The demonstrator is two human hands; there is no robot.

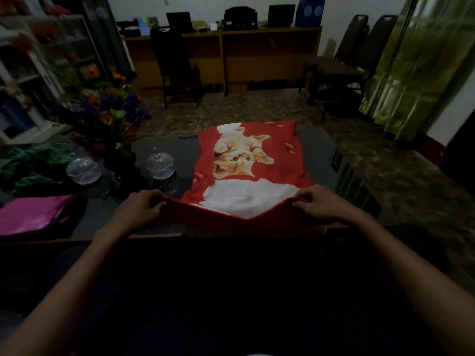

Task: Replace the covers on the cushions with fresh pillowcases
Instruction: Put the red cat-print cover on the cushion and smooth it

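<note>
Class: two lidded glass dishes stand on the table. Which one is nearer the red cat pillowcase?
The glass dish on the right, closest to the pillowcase; the other dish sits beyond the flowers.

The pillowcase [253, 160] lies on the counter [164, 150], toward 12 o'clock from the person. Two glass dishes [159, 165] and a flower arrangement [108, 111] stand at 10 o'clock. A folded cloth [36, 214] lies at 9 o'clock. Chairs [354, 55] stand at 1 o'clock.

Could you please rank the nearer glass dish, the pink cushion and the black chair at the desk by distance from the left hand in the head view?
From the left hand:
1. Glass dish, just beyond it.
2. Pink cushion, far left.
3. Black chair, across the room.
</note>
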